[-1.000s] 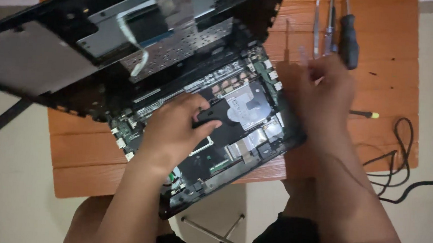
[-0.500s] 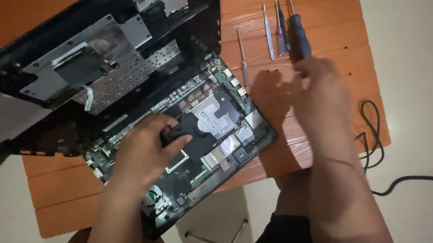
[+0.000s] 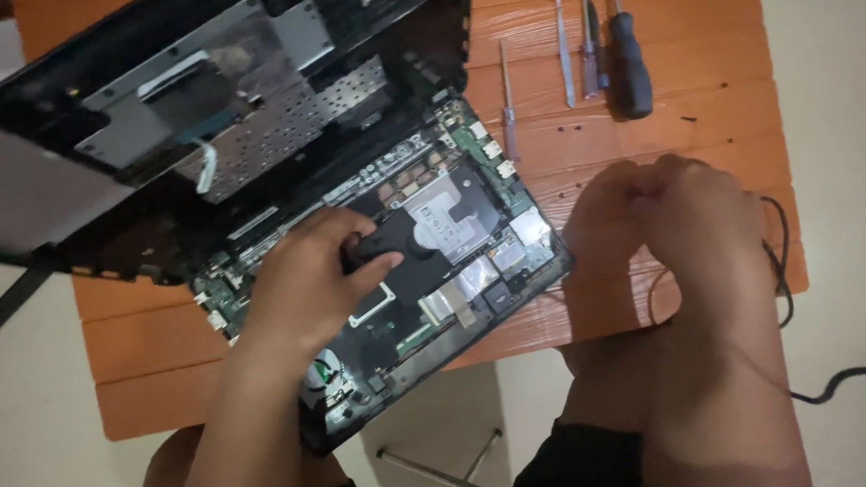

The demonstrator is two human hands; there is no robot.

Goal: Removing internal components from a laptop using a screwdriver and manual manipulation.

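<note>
The left hand point(image 3: 305, 281) is closed round a black tool handle point(image 3: 388, 246), fingers curled over it and the thumb pressed along its near side, so the grip is tight on the handle. The handle lies low over the middle of the opened laptop base point(image 3: 401, 272), just beside a silvery metal plate point(image 3: 450, 209) on the green circuit board point(image 3: 469, 140). What the tool's tip touches is hidden under the hand.

The right hand point(image 3: 675, 213) is curled into a loose fist, knuckles up, resting on the orange wooden table point(image 3: 722, 111) just right of the laptop's edge; whether it holds anything cannot be told from this view.

Behind the base, the laptop's lifted top cover point(image 3: 190, 118) tilts up and back, its underside showing metal shielding and a perforated plate. Near the base's front corner a round fan point(image 3: 325, 372) shows under the left wrist.

At the table's far edge lie a black-handled screwdriver point(image 3: 629, 65), tweezers point(image 3: 565, 51) and a thin screwdriver point(image 3: 509, 103), well apart from both hands. A black cable point(image 3: 783, 255) loops off the table's right side.
</note>
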